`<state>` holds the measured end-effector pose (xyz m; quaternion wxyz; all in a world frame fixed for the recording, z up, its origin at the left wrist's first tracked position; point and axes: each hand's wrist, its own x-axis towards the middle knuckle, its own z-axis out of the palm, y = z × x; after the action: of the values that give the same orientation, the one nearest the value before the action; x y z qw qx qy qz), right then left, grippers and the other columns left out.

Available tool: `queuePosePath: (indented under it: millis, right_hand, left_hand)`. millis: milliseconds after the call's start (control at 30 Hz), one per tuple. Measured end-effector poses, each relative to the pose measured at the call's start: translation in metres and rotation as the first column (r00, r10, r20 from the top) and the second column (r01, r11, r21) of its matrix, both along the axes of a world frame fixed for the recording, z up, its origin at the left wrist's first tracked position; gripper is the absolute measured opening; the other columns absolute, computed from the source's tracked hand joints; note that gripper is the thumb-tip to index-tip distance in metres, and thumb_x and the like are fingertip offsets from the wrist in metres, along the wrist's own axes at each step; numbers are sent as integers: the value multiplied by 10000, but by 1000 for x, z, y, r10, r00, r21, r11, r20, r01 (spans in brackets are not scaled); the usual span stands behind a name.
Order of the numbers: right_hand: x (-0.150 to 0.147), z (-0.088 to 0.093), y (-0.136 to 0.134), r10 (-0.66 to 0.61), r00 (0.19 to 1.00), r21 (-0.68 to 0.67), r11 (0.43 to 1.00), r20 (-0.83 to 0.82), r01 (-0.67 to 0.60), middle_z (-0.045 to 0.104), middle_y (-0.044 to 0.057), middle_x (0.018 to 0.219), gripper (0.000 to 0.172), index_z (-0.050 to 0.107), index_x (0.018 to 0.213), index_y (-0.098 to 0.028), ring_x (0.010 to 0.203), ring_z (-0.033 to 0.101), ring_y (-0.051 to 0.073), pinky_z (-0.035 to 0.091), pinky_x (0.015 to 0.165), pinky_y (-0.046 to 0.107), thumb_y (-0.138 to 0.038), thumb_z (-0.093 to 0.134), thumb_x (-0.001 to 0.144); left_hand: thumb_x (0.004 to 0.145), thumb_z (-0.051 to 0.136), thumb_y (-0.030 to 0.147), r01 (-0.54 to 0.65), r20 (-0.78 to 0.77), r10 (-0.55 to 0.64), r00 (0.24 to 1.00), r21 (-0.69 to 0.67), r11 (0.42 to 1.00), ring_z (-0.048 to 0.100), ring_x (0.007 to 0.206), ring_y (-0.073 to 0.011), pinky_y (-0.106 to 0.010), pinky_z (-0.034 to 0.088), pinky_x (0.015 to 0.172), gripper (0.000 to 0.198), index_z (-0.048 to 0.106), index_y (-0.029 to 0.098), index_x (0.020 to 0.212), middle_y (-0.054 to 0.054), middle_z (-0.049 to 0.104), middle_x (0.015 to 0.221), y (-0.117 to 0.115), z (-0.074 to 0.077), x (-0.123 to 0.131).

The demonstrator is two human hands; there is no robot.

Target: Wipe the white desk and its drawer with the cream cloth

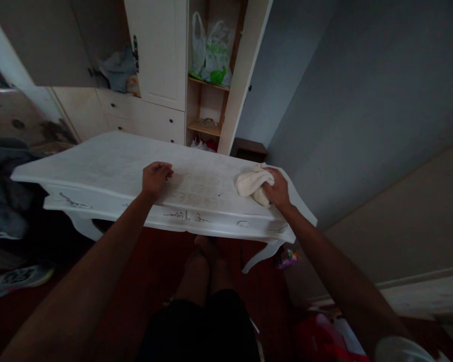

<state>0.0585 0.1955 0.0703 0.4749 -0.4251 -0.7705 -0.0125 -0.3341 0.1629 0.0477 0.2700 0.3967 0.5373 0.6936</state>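
A white desk [98,156] with a curved front edge and carved drawer fronts stands before me. Grey smudges mark its top near the middle, along with a small dark speck. My right hand [277,190] is closed around a bunched cream cloth [253,182] that rests on the right part of the desktop. Over the centre-left of the top, my left hand [156,177] is loosely curled, with nothing visible in its fingers. Whether it touches the surface is hard to tell.
Behind the desk, a white cabinet [162,50] has an open door and shelves holding plastic bags [215,55]. A grey wall [362,100] rises on the right. A shoe [18,281] lies at left and a red bag [320,337] at lower right.
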Motion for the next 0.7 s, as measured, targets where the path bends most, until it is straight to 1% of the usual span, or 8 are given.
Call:
queuePosePath:
  millis: [67, 167, 233, 333, 433, 500, 600, 700]
  right_hand:
    - [-1, -19, 8, 29, 991, -58, 998, 134, -21, 648, 139, 1221, 387, 630, 1164, -159, 1153, 586, 275, 454, 1042, 455, -267, 588, 795]
    - [-1, -33, 13, 7, 985, -97, 995, 171, 10, 603, 168, 1301, 454, 600, 1232, -140, 1225, 545, 288, 418, 1084, 470, -314, 603, 813]
    - [3, -32, 14, 51, 982, -139, 990, 181, -26, 570, 178, 1360, 530, 577, 1280, -142, 1282, 510, 297, 384, 1114, 488, -366, 644, 804]
    - [22, -19, 11, 179, 969, -282, 951, 172, -125, 463, 171, 1495, 776, 501, 1393, -167, 1388, 417, 309, 319, 1162, 498, -474, 755, 727]
    - [51, -10, 6, 197, 980, -431, 885, 5, -176, 389, 149, 1558, 917, 433, 1455, -222, 1411, 398, 309, 339, 1146, 505, -574, 781, 684]
    - [72, -12, 3, 120, 980, -468, 865, -159, -182, 480, 146, 1494, 807, 517, 1376, -238, 1347, 481, 303, 398, 1095, 507, -637, 734, 709]
    - [99, -26, 1, -38, 933, -480, 865, -358, -149, 707, 139, 1161, 617, 683, 1043, -196, 1096, 648, 283, 480, 993, 497, -717, 672, 713]
    - [114, -42, 1, -145, 853, -464, 877, -501, -123, 748, 98, 878, 553, 686, 818, -177, 872, 690, 246, 524, 911, 466, -708, 709, 665]
  left_hand:
    - [640, 642, 269, 4, 6, -4, 1000, 11, 1000, 559, 549, -131, -243, 418, 534, 79, 658, 204, 683, 2, 632, 586, 2, -2, -1]
    - [630, 637, 287, 18, -1, -18, 1000, 25, 1000, 566, 551, -134, -244, 419, 538, 122, 660, 194, 705, -3, 634, 595, 3, -4, -3]
    - [623, 631, 293, 18, -11, -18, 1000, 18, 1000, 567, 550, -135, -244, 420, 538, 136, 660, 192, 710, -4, 634, 595, 3, -3, -3]
    - [612, 628, 288, 12, -10, -12, 1000, 9, 1000, 557, 541, -130, -238, 416, 530, 137, 659, 188, 702, -4, 630, 586, 0, 0, -2]
    - [606, 632, 281, 8, 7, -8, 1000, 15, 1000, 552, 536, -125, -231, 409, 518, 135, 661, 184, 696, -3, 627, 576, -1, 1, -1]
    - [613, 630, 278, 4, 0, -4, 1000, 18, 1000, 555, 538, -126, -231, 412, 519, 128, 664, 187, 697, -3, 632, 581, -2, 2, 0]
    - [624, 630, 272, -1, -14, 1, 1000, 14, 1000, 556, 535, -125, -232, 418, 525, 112, 662, 188, 691, 1, 631, 578, -2, 3, 0]
    - [618, 638, 266, -3, -13, 3, 1000, 2, 1000, 550, 525, -120, -230, 416, 525, 108, 657, 182, 683, 7, 620, 561, -2, 4, 0]
